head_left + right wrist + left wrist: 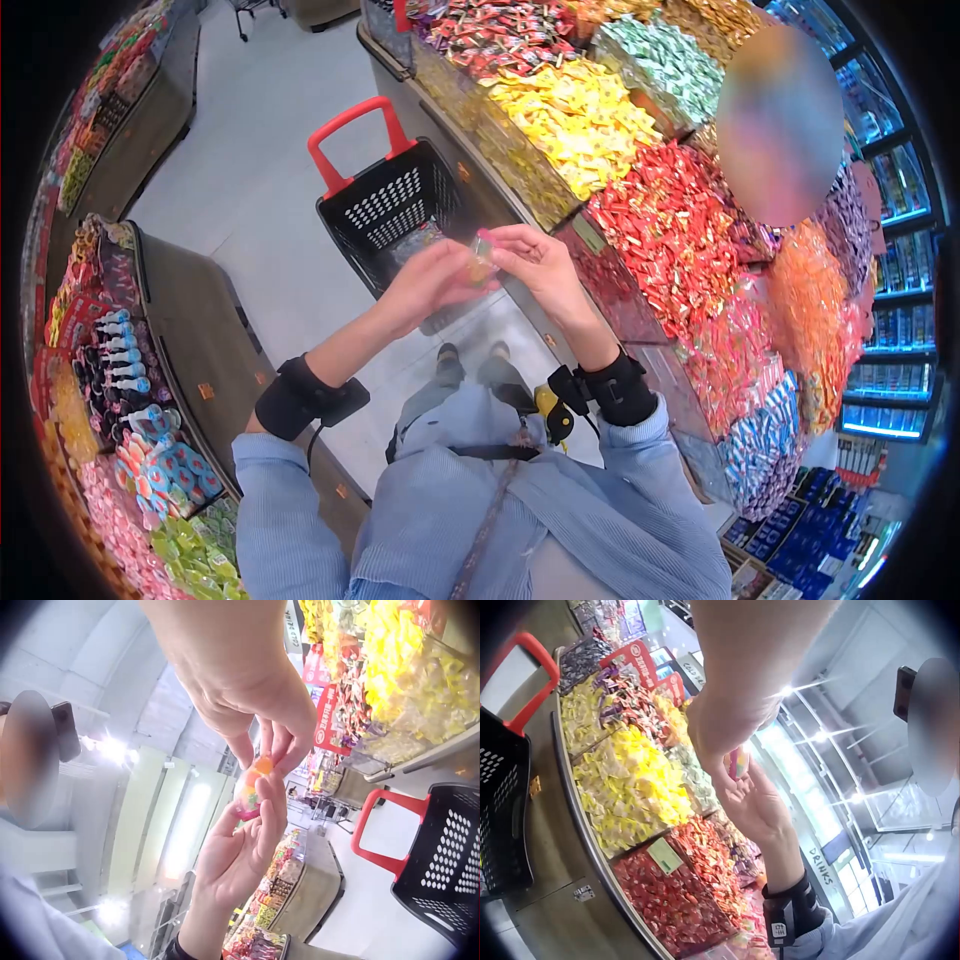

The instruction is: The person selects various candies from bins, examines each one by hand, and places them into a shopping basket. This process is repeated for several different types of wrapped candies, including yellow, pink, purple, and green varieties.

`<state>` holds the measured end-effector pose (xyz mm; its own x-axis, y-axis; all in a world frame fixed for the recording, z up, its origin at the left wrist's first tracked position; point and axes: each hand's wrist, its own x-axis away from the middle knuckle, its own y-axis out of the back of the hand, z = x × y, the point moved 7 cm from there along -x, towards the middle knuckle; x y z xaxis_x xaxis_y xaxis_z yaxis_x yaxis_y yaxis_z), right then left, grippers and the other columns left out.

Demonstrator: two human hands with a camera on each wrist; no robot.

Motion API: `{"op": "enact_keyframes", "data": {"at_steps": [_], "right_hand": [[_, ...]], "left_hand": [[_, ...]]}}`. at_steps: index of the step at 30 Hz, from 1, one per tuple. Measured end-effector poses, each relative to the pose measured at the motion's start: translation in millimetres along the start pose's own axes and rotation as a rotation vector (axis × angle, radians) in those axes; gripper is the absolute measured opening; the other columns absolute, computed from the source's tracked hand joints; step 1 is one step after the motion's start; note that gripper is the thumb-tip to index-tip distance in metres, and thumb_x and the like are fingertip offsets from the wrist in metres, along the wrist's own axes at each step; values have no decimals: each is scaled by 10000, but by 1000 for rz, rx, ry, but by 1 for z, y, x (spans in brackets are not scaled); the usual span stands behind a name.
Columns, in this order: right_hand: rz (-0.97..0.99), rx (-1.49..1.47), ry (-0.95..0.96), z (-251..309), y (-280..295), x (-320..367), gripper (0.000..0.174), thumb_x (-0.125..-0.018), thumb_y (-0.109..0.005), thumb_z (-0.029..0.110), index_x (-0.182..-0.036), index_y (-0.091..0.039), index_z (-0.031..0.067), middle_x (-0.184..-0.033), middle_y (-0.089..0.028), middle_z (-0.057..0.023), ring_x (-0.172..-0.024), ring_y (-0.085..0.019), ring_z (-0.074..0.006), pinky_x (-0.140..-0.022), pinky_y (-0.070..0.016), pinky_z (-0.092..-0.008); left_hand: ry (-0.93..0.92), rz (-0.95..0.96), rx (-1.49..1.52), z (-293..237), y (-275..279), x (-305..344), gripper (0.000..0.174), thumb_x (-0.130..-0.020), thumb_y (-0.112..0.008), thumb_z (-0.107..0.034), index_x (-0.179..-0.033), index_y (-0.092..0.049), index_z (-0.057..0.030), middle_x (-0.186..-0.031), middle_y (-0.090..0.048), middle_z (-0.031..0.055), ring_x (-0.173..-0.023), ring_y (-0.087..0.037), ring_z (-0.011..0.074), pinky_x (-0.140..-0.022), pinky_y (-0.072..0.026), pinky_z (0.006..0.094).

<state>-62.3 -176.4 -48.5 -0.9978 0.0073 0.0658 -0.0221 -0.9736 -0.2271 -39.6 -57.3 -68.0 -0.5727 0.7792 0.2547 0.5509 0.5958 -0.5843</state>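
Note:
Both hands meet in front of my body around a small clear wrapped candy point(250, 796), coloured orange, green and pink. In the head view the candy shows as a clear piece with a pink end, partly covered by fingers. My right hand point(540, 264) pinches one end of it between thumb and fingertips. At the other end, the fingers of my left hand point(437, 283) curl around it; this hand looks blurred in the head view. Just beyond the hands, a black shopping basket point(345, 215) with a red handle point(318, 152) stands on the floor, clear packaging inside it.
To the right, a sloped candy stand holds yellow sweets point(570, 115), red sweets point(672, 235) and orange sweets point(808, 300) behind clear panels. Another candy counter point(190, 320) lines the left side. Pale floor point(235, 140) runs between them. Lit drink shelves point(900, 260) stand far right.

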Motion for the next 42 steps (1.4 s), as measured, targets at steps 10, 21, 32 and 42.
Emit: {"op": "enact_keyframes", "data": {"at_steps": [10,21,32,42], "right_hand": [[-263,33,104,38,103,107,113,-743,-636,50,-825,-577,-2,-785,-611,-60,-723,-563,-89,-669,-445,-226],[-418,-198,24,49,229,280,85,-759,-614,57,-814,-585,-1,-787,-595,-50,-707,-576,-113,-648,-482,-235],[-540,-230,17,50,290,379,69,-759,-615,80,-797,-596,26,-782,-600,-39,-718,-580,-110,-642,-486,-238],[-547,-257,-12,38,307,380,82,-759,-611,87,-808,-603,21,-776,-605,-44,-710,-580,-110,-631,-481,-230]], "left_hand": [[-22,187,-368,42,-127,-19,226,-843,-521,-107,-1035,-461,-2,-988,-582,109,-903,-582,185,-775,-473,290],[149,319,-310,163,-295,-31,198,-856,-485,-100,-1015,-439,8,-1000,-578,151,-848,-612,252,-690,-521,263],[197,413,-263,235,-380,-32,174,-864,-477,-111,-992,-435,-1,-1016,-565,169,-842,-611,275,-681,-529,268],[279,428,-327,247,-381,-49,140,-864,-476,-109,-954,-437,-8,-1013,-569,160,-869,-605,256,-704,-519,279]]}}
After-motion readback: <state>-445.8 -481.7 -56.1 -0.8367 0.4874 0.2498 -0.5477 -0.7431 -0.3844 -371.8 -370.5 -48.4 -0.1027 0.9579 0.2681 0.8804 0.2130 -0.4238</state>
